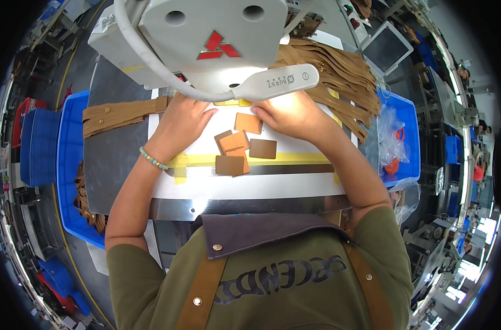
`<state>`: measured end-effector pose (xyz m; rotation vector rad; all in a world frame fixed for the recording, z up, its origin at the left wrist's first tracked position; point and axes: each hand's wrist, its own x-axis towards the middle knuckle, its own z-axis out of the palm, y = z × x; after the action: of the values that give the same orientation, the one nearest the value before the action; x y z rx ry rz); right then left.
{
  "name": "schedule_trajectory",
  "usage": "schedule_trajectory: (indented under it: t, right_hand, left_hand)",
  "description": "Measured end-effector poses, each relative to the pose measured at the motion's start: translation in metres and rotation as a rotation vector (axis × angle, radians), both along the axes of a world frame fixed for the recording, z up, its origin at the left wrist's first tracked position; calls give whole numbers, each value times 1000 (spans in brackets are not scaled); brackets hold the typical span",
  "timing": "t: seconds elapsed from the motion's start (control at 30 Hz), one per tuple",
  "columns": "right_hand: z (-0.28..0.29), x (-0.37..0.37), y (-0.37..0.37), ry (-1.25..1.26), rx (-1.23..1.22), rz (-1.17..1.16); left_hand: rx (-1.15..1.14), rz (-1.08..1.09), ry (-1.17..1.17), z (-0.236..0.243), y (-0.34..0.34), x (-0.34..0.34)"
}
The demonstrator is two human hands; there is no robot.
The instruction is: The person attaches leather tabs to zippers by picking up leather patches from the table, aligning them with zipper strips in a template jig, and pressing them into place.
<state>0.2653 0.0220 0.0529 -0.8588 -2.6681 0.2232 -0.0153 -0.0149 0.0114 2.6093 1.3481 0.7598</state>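
My left hand (191, 118) is at the sewing machine head (217, 33), fingers curled and tips hidden, beside the end of a brown zipper strap (121, 113). Opposite it, my right hand (289, 115) reaches beneath a white lamp (283, 80), thumb showing, other fingers mostly hidden. Between them, small tan and brown rectangular patches (237, 141) lie loosely grouped on a white work surface (206, 187) marked with yellow tape (300, 159). What either hand grips is unclear.
Many brown zipper strips (338, 66) lie at back right. A blue bin (69, 181) with brown pieces flanks the table's left; another (409, 137), with plastic bags, the right. A grey panel (387, 47) stands behind. Other workstations and small distant people (479, 170) line the right.
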Motion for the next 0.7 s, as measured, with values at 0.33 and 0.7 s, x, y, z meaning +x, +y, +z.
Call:
schedule_trajectory:
  t: [0.33, 0.7]
  right_hand:
    - [0, 3, 1, -38, -45, -19]
    - [-8, 9, 16, -65, -7, -293]
  left_hand:
    - [158, -17, 68, 3, 3, -5]
    - [221, -42, 62, 7, 1, -4]
